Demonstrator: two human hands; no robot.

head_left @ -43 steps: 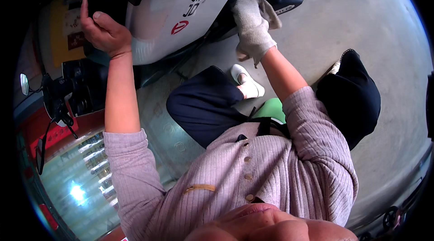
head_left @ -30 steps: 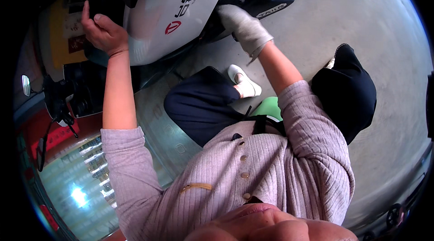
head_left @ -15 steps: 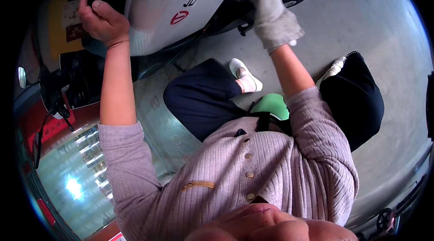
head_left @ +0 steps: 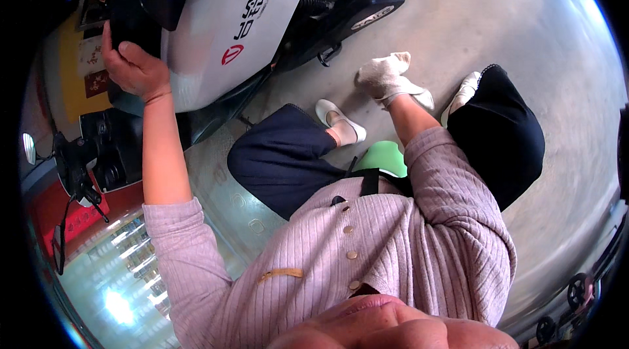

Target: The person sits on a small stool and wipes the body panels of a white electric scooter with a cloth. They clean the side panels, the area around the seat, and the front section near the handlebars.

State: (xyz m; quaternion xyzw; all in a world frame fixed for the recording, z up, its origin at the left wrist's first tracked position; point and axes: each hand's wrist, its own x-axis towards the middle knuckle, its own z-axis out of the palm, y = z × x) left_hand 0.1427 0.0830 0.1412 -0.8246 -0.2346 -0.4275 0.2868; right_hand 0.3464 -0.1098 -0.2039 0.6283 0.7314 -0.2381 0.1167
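The white scooter (head_left: pixel 223 28), smooth glossy bodywork with a black footboard (head_left: pixel 354 11) jutting at its lower end, stands on the grey concrete floor (head_left: pixel 524 34). The bare left hand (head_left: pixel 131 70) grips the scooter's dark upper edge, fingers curled over it. The right hand (head_left: pixel 386 77), in a soiled knitted glove, hangs loosely curled below the footboard, clear of the scooter, holding nothing visible.

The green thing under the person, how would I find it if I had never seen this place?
Start at the big white scooter body lying across the top. Come down to the person's two dark trouser legs, bent over the grey floor. The green seat peeks out between them, just above the ribbed cardigan: it is the only bright green patch around.
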